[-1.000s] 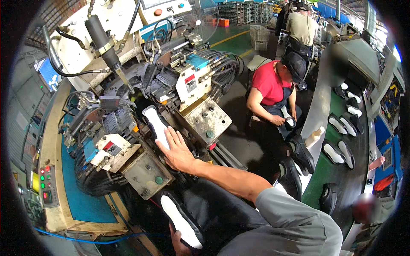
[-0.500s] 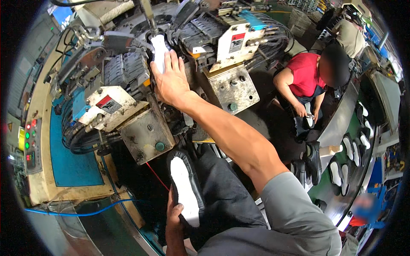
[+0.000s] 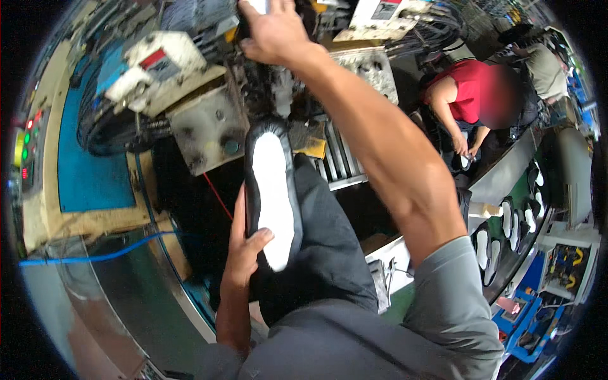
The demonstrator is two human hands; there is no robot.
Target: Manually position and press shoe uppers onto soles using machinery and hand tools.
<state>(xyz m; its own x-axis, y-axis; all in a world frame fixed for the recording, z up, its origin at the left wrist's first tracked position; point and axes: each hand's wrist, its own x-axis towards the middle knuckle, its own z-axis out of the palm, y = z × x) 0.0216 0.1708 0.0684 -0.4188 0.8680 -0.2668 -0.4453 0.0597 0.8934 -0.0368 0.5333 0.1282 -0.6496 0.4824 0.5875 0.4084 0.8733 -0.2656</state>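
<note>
My left hand (image 3: 246,255) grips a black shoe upper (image 3: 251,183) near its lower end, the thumb pressed on its white sole-shaped bottom (image 3: 272,183). This piece stands over my thigh with its bottom facing up. My right arm stretches forward to the machine. There my right hand (image 3: 277,35) rests with fingers spread against another white shoe bottom (image 3: 259,6), seated in the machine. The fingertips and most of that piece are cut off by the picture's top edge.
Metal machine blocks (image 3: 209,126) flank my reach, with black hoses (image 3: 107,136) at left. A lit control panel (image 3: 28,149) and blue cable (image 3: 95,260) lie further left. A co-worker in red (image 3: 465,95) handles a shoe at right, near a conveyor bearing several shoes (image 3: 484,247).
The view has tilted down, so the machine and my right hand sit higher in the picture. The held shoe upper appears higher too. My right hand still touches the seated piece.
</note>
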